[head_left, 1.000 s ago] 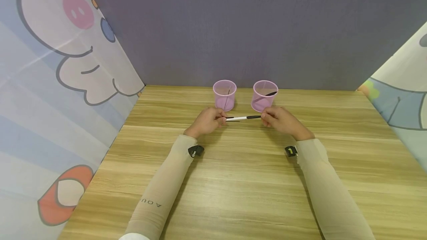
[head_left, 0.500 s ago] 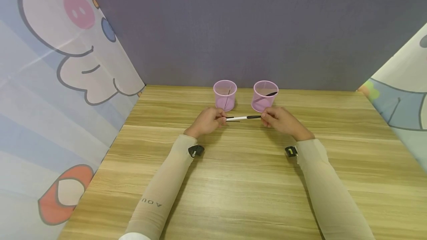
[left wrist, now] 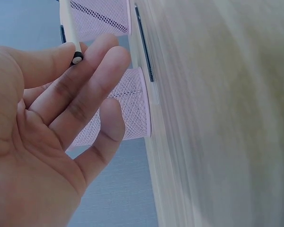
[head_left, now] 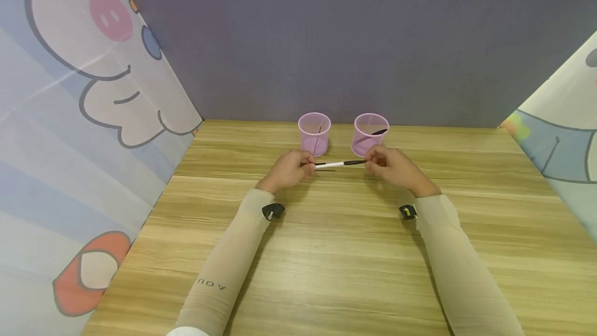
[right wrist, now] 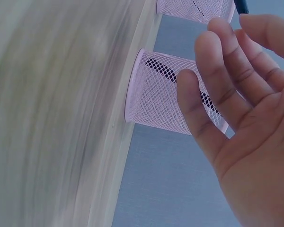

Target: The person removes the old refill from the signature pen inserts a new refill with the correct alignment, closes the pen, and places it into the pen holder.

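Note:
A pen (head_left: 332, 165) with a white barrel and a black front section is held level between my two hands, above the table. My left hand (head_left: 290, 170) pinches its white end between thumb and index finger; in the left wrist view the other fingers are loosely bent. At the black end (right wrist: 241, 6), my right hand (head_left: 391, 167) pinches with thumb and fingertips, its other fingers spread. A thin dark pen refill (left wrist: 144, 45) lies on the table just below the pen.
Two pink mesh cups stand side by side behind the hands. The left cup (head_left: 307, 144) has a thin refill leaning in it; the right cup (head_left: 361, 147) holds a black pen-like piece (head_left: 380, 131). A grey wall rises behind the wooden table (head_left: 345, 263).
The right hand's fingers have shifted and rounded at the pen's black end, which sits slightly higher. The left hand and the cups stay nearly the same.

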Demonstrator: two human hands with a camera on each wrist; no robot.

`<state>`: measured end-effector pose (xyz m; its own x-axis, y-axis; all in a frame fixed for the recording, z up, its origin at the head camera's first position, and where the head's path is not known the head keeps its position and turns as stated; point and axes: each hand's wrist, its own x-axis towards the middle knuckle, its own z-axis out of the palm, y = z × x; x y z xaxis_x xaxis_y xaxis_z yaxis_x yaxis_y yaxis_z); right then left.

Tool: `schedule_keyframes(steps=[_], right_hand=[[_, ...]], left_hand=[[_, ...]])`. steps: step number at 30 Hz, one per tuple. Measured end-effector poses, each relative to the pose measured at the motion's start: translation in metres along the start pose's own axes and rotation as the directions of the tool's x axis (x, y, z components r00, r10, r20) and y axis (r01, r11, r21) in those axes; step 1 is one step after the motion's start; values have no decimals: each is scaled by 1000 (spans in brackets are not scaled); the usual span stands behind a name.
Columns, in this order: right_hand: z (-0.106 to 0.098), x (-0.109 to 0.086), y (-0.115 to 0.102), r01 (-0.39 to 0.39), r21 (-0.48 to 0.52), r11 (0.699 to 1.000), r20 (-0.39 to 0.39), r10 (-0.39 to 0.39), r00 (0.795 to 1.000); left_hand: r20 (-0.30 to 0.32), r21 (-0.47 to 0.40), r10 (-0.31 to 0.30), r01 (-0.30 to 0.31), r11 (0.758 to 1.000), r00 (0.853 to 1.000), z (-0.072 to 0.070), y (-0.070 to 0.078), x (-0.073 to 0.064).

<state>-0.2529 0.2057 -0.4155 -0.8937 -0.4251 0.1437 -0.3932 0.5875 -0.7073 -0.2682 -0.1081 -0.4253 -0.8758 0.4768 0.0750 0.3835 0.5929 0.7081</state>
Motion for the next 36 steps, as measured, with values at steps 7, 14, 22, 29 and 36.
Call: schedule_keyframes(steps=[7,14,22,29,36], right_hand=[[2,0,-1,27,-27,999,-10,-27,1000],[2,1,1,43,-29,999,-9,-43,999],[2,1,2,55,-25,998,2,-55,998],[2,1,1,54,-12,998,14,-54,998],[2,1,1,43,5,999,22,-43,999]], left_hand=[[-5,17,12,-12,1000,1000,0,1,0],[-7,30,27,-27,999,1000,0,1,0],[-9,62,35,-35,997,999,1,1,1],[-9,61,38,-37,997,999,1,1,1],[-12,71,34,-33,997,999,2,0,1]])
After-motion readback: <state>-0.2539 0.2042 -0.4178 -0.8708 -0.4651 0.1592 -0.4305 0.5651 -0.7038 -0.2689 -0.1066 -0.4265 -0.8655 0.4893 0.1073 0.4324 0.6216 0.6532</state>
